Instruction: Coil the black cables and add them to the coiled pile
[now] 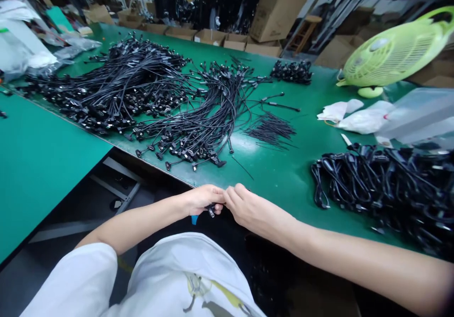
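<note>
My left hand (202, 199) is closed around a black cable (212, 211), whose connector pokes out below the fingers. Right against its fingertips, my right hand (244, 206) is pinched, and whatever it grips is hidden by the fingers. Both hands meet just off the table's near edge. Beyond them lies a heap of black cables (213, 113) with small connectors at their ends. A single thin black tie (243, 167) rests between that heap and my hands. More such ties (271, 128) form a loose bunch farther right.
A larger cable pile (124, 80) covers the green table (283, 180) at left. Bundled, tied cables (383, 180) lie at right, near a plastic bag (422, 116) and a green fan (393, 52). Small black parts (291, 72) sit at the back, before cardboard boxes (280, 12).
</note>
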The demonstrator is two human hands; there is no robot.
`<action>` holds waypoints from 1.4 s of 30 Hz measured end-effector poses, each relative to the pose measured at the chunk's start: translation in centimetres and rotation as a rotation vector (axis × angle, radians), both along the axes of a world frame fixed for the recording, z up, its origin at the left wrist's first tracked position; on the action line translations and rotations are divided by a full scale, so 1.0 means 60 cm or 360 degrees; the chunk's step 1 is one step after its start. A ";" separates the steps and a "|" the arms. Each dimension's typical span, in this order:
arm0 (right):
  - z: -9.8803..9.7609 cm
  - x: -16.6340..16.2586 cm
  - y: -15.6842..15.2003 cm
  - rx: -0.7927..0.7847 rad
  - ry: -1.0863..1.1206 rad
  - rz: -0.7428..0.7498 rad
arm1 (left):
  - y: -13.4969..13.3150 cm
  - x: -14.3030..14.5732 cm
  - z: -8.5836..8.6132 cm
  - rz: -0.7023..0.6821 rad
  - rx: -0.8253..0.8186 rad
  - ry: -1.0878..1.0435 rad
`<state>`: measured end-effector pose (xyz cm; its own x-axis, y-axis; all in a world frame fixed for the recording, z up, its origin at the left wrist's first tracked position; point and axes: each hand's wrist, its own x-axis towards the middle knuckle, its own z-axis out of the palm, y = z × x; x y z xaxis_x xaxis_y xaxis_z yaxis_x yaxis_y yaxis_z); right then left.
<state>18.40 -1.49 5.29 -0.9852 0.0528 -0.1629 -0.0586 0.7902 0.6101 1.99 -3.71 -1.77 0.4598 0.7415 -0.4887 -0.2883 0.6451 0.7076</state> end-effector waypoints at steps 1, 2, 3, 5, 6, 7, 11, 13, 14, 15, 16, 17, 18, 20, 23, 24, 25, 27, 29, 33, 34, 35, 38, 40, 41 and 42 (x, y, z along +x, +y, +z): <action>0.000 -0.002 -0.002 0.0072 -0.0033 0.0002 | -0.001 0.002 0.002 0.0019 -0.0005 -0.0009; -0.001 -0.003 -0.004 0.0129 -0.0043 0.0001 | -0.002 0.003 0.004 0.0038 -0.0008 -0.0005; -0.002 -0.004 -0.005 0.0166 -0.0036 0.0003 | -0.004 0.006 0.007 0.0058 -0.0008 0.0004; -0.008 -0.005 -0.005 0.0190 0.0003 -0.0008 | -0.008 0.011 0.012 0.0120 -0.0003 0.0008; -0.012 -0.005 -0.003 0.0186 0.0034 -0.0025 | -0.010 0.014 0.015 0.0170 0.0001 -0.0001; -0.018 -0.004 0.001 0.0169 0.0074 -0.0056 | -0.013 0.017 0.017 0.0226 0.0015 -0.0014; -0.038 -0.002 0.026 -0.0111 0.0390 -0.0286 | -0.014 0.031 0.016 0.0438 0.0261 0.0048; -0.044 -0.003 0.037 -0.0385 0.0592 -0.0438 | -0.008 0.036 0.013 0.0574 0.0409 0.0134; -0.046 -0.006 0.040 -0.0530 0.0707 -0.0516 | -0.003 0.038 0.013 0.0650 0.0440 0.0148; -0.048 -0.008 0.041 -0.0668 0.0841 -0.0598 | 0.003 0.038 0.014 0.0714 0.0447 0.0134; -0.050 -0.011 0.042 -0.0799 0.1001 -0.0687 | 0.008 0.036 0.018 0.0764 0.0455 0.0101; -0.052 -0.014 0.041 -0.0942 0.1172 -0.0787 | 0.013 0.032 0.024 0.0794 0.0496 0.0075; -0.054 -0.016 0.041 -0.1117 0.1340 -0.0880 | 0.016 0.025 0.031 0.0795 0.0599 0.0096; -0.058 -0.015 0.043 -0.1574 0.1548 -0.1033 | 0.014 0.006 0.047 0.0682 0.1003 0.0358; -0.061 -0.004 0.053 -0.2041 0.1544 -0.1180 | 0.000 -0.025 0.058 0.0080 0.1727 0.0960; -0.061 0.001 0.055 -0.2030 0.1531 -0.1207 | -0.005 -0.032 0.056 -0.0152 0.1861 0.1077; -0.060 0.005 0.055 -0.1958 0.1533 -0.1222 | -0.009 -0.036 0.051 -0.0326 0.1920 0.1139; -0.057 0.009 0.046 -0.1768 0.1577 -0.1173 | -0.010 -0.038 0.036 -0.0407 0.1859 0.1175; -0.054 0.006 0.029 -0.1661 0.1609 -0.1057 | -0.002 -0.034 0.021 -0.0239 0.1628 0.1105; -0.053 -0.007 -0.004 -0.1781 0.1544 -0.0876 | 0.019 -0.033 0.020 0.0169 0.0950 0.0568; -0.055 -0.008 -0.008 -0.1913 0.1480 -0.0854 | 0.020 -0.035 0.027 0.0235 0.0845 0.0450; -0.058 -0.008 -0.009 -0.2073 0.1398 -0.0842 | 0.019 -0.038 0.036 0.0278 0.0808 0.0375; -0.075 -0.003 0.002 -0.2429 0.1214 -0.0903 | 0.004 -0.045 0.062 0.0086 0.1048 0.0337; -0.086 0.002 0.014 -0.2317 0.1280 -0.1016 | -0.009 -0.043 0.070 -0.0048 0.1229 0.0426; -0.089 0.005 0.019 -0.2136 0.1374 -0.1073 | -0.015 -0.041 0.068 -0.0001 0.1263 0.0490; -0.090 0.007 0.023 -0.1909 0.1475 -0.1113 | -0.019 -0.038 0.063 0.0110 0.1248 0.0556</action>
